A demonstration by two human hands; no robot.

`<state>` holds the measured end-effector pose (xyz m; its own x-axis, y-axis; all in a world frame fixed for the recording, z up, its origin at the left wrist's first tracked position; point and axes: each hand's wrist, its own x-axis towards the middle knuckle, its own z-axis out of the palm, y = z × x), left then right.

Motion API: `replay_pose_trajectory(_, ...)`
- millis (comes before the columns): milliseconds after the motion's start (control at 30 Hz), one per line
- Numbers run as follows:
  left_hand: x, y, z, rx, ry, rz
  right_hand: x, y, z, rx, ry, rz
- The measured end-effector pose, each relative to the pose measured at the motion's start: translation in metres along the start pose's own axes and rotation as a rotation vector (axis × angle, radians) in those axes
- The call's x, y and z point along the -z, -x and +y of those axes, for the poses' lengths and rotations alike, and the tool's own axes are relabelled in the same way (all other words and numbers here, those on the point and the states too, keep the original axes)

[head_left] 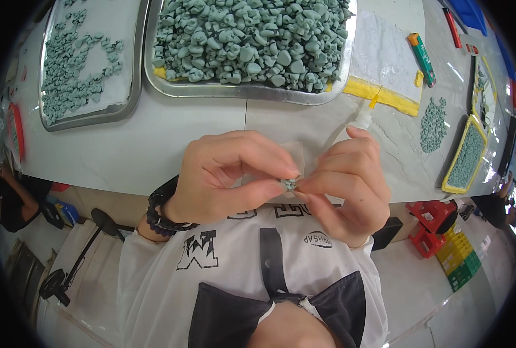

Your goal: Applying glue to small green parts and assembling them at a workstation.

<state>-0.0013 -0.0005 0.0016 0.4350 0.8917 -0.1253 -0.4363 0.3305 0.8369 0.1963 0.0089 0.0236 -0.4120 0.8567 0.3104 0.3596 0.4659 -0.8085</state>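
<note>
Just past the table's near edge, a small grey-green moulded piece (pixel 288 184) is pinched between the fingertips of both my hands. My left hand (pixel 234 174), with dark bead bracelets at the wrist, has its thumb and forefinger on the piece from the left. From the right, the thumb and forefinger of my right hand (pixel 348 185) meet it. The fingers cover most of the piece, so its exact shape is hard to make out. Behind my right hand lies a white squeeze bottle (pixel 361 119) with a yellow tip, partly hidden.
A metal tray (pixel 252 93) heaped with grey-green pieces stands ahead. Another tray (pixel 104 120) holds smaller ones at the left. To the right are a loose pile of tiny pieces (pixel 433 124), a yellow-rimmed tray (pixel 448 187) and a green-orange box cutter (pixel 422 60).
</note>
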Motion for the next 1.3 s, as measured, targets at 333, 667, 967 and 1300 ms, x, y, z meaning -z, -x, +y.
replay_pose_trajectory(333, 0.0000, -0.0014, 0.0010, -0.109, -0.129, -0.002, -0.0034, -0.0003, -0.0028, -0.105, -0.077, 0.017)
replay_pose_trajectory(667, 0.0004, -0.0011, 0.0031, -0.188, -0.306, -0.009, -0.0057, 0.0027, -0.0027, -0.227, -0.279, -0.045)
replay_pose_trajectory(967, -0.0029, 0.0010, 0.0004, -0.125, -0.010, 0.057, -0.0089, 0.0019, -0.0033, -0.015, -0.078, 0.068)
replay_pose_trajectory(1300, -0.0001, -0.0005, 0.0023, -0.131, -0.088, 0.020, -0.0088, -0.0010, -0.0064, 0.029, 0.114, 0.126)
